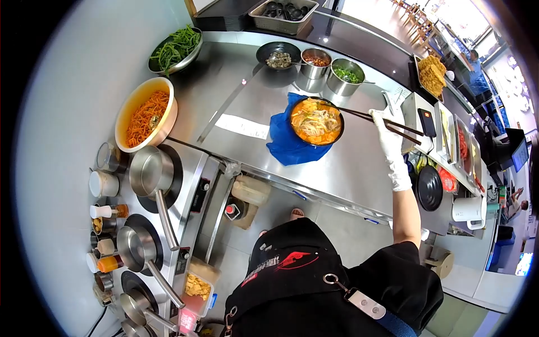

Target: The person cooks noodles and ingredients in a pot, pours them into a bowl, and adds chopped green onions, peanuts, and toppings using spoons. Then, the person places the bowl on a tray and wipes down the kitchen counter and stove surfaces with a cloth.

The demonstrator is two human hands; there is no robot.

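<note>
My right hand (387, 132), in a white glove, is closed around a pair of long dark chopsticks (358, 113). Their far ends reach into a black bowl (339, 135) of orange-red soup with pale noodles (317, 119) in it. Beneath the bowl lies a crumpled blue cloth or bag (279, 147) on the steel counter (236, 95). A white paper slip (242, 126) lies left of the bowl. Behind it stand a metal pot of chopped greens (348, 74), a pot of reddish bits (315, 57) and a dark dish of small pieces (279, 59). My left hand is out of view.
At left are a tub of shredded carrot (147, 119), a bowl of green vegetables (178, 48), and burners with several long-handled saucepans (151, 171). To the right stand a tray of fried food (431, 76), ingredient pans (463, 140) and a black pan (429, 188).
</note>
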